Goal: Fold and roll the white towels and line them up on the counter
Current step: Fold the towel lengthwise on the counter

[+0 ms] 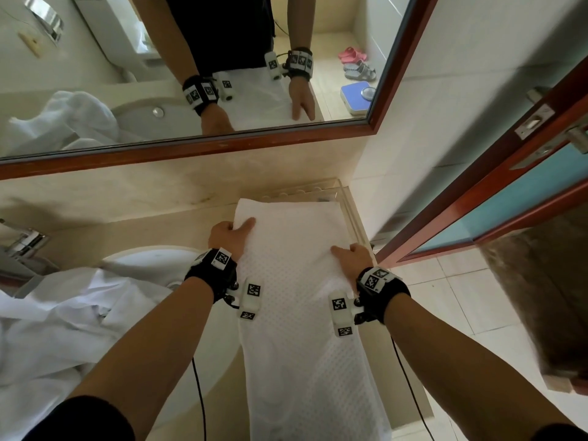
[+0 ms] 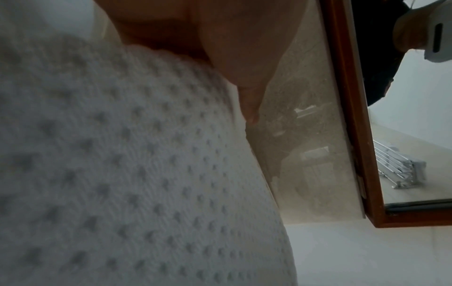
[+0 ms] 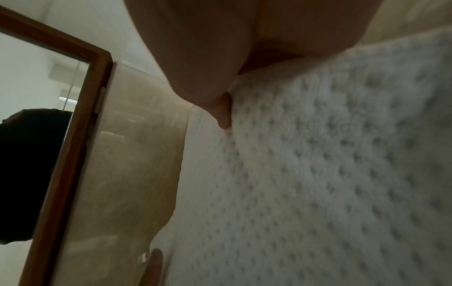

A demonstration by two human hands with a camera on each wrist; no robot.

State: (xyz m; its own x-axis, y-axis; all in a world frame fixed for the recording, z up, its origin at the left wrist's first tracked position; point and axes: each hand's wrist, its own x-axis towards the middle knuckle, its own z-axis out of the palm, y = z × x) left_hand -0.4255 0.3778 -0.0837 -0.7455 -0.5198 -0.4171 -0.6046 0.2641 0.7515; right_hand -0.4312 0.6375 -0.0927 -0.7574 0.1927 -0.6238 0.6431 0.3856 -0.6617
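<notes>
A white dotted towel [image 1: 296,281] lies lengthwise on the beige counter [image 1: 143,230], right of the sink, and its near end hangs over the front edge. My left hand [image 1: 230,233] holds the towel's left edge near the far end, thumb on top and fingers curled at the edge. My right hand [image 1: 351,254] holds the right edge a little nearer, thumb laid inward across the cloth. The left wrist view shows the left hand's thumb [image 2: 244,67] on the towel [image 2: 122,174]. In the right wrist view the right hand's thumb [image 3: 208,67] lies on the towel [image 3: 318,174].
A crumpled heap of white cloth [image 1: 63,329] fills the sink [image 1: 152,259] and the counter at left. A faucet [image 1: 22,243] stands at far left. A wood-framed mirror [image 1: 191,148] hangs behind the counter. A clear tray [image 1: 318,186] sits at the back right corner, a door [image 1: 509,202] beyond.
</notes>
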